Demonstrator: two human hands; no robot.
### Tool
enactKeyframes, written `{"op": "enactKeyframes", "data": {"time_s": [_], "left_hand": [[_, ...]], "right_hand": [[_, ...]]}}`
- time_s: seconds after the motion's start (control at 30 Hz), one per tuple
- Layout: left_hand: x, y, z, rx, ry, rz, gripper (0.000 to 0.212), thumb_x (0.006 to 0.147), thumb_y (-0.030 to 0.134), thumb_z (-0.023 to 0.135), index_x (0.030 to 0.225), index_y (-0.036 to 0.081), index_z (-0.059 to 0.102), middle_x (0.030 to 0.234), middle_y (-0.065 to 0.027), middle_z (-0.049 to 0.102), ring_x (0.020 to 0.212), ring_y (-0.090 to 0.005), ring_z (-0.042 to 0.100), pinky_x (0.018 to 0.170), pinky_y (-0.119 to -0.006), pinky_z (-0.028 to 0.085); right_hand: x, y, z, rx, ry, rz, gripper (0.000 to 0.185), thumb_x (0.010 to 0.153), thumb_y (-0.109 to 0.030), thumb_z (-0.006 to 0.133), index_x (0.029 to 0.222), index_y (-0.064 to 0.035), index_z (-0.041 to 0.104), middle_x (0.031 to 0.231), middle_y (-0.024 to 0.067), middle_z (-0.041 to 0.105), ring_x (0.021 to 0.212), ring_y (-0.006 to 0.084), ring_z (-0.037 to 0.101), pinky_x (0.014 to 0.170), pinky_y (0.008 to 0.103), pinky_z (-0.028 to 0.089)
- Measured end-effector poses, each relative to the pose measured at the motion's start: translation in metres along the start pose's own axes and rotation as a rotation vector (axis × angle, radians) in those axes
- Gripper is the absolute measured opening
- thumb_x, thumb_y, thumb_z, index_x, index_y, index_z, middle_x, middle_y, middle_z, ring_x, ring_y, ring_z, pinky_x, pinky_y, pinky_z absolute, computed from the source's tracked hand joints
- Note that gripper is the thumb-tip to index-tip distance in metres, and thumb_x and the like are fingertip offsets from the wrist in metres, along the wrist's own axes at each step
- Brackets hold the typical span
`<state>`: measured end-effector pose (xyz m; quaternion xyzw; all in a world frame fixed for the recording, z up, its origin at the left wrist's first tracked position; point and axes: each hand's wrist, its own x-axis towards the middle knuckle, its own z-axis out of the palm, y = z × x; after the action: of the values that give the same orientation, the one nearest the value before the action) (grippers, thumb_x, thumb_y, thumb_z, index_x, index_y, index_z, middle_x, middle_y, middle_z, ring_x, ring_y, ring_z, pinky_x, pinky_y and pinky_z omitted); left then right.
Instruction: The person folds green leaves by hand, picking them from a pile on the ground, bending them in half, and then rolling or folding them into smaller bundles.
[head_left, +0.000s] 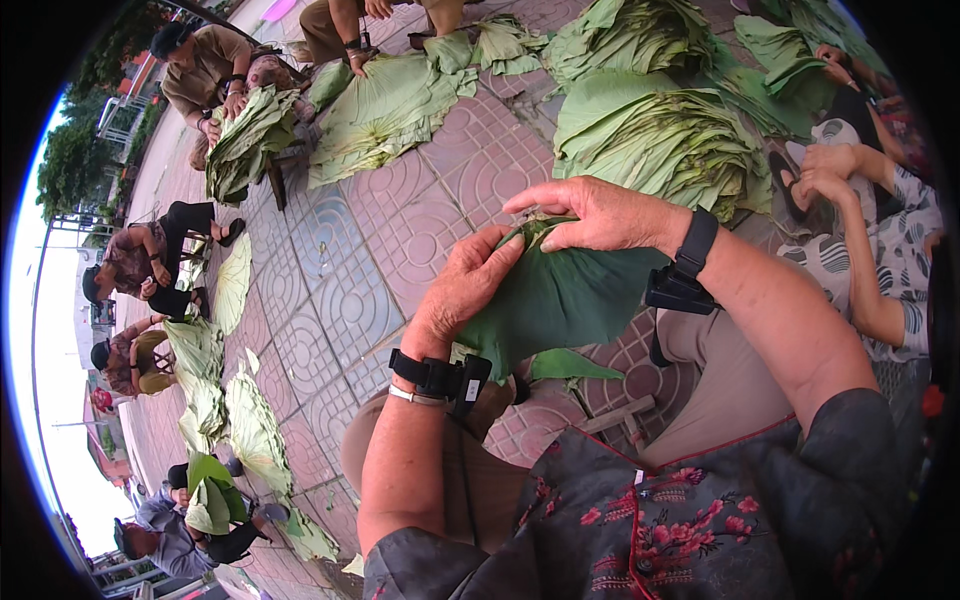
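Note:
Between my knees a large dark green leaf, apparently a lotus leaf (577, 292), hangs from both hands, its gathered upper edge bunched between them. My left hand (472, 277) pinches that edge with thumb and fingers. My right hand (600, 214) grips it from the other side, thumb below and index finger stretched out above. Part of the fold is hidden behind the fingers. Lower down, a piece of green leaf (574, 365) shows below the hanging leaf, close to the paving.
Beyond my right hand lie big stacks of pale green leaves (667, 150). A spread leaf pile (390, 112) is ahead, and more leaves (255, 427) lie at the left on patterned paving tiles (397, 217). Several seated people are around; one sits close at the right, hands together.

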<state>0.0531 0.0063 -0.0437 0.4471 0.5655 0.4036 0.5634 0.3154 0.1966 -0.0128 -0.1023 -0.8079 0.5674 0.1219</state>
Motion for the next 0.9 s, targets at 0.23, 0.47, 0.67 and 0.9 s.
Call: {"op": "enactKeyframes", "data": {"time_s": [0.23, 0.47, 0.67, 0.9], "left_hand": [[-0.008, -0.005, 0.013, -0.406, 0.045, -0.15, 0.042, 0.139, 0.027, 0.075, 0.168, -0.002, 0.086, 0.144, -0.0022, 0.094, 0.124, -0.0108, 0.086, 0.111, -0.032, 0.069], [0.004, -0.013, 0.011, -0.451, 0.061, -0.115, 0.035, 0.137, 0.027, 0.076, 0.155, 0.0, 0.09, 0.134, -0.0025, 0.096, 0.111, -0.0117, 0.087, 0.1, -0.033, 0.07], [0.01, -0.02, 0.011, -0.423, 0.071, -0.108, 0.033, 0.138, 0.027, 0.076, 0.151, 0.001, 0.092, 0.131, -0.0023, 0.096, 0.107, -0.0114, 0.087, 0.098, -0.032, 0.07], [0.009, -0.014, 0.018, -0.214, 0.041, -0.105, 0.038, 0.14, 0.03, 0.074, 0.158, 0.0, 0.09, 0.134, -0.0009, 0.094, 0.115, -0.01, 0.085, 0.104, -0.031, 0.069]], "right_hand": [[0.002, 0.013, 0.004, -0.243, 0.117, -0.196, 0.058, 0.106, -0.007, 0.099, 0.163, -0.0064, 0.092, 0.157, 0.0183, 0.093, 0.147, 0.0385, 0.089, 0.132, 0.0489, 0.069], [0.001, 0.011, 0.01, -0.351, 0.202, -0.206, 0.045, 0.104, -0.008, 0.1, 0.149, -0.0069, 0.093, 0.148, 0.0155, 0.092, 0.14, 0.041, 0.089, 0.124, 0.0507, 0.071], [-0.001, 0.003, 0.01, -0.408, 0.172, -0.152, 0.031, 0.106, -0.007, 0.099, 0.133, -0.0048, 0.084, 0.142, 0.0138, 0.089, 0.134, 0.0413, 0.087, 0.117, 0.0533, 0.069], [-0.004, 0.006, 0.008, -0.36, 0.17, -0.081, 0.025, 0.11, -0.007, 0.094, 0.131, -0.0021, 0.08, 0.127, 0.0145, 0.09, 0.12, 0.039, 0.09, 0.107, 0.0502, 0.071]]}}
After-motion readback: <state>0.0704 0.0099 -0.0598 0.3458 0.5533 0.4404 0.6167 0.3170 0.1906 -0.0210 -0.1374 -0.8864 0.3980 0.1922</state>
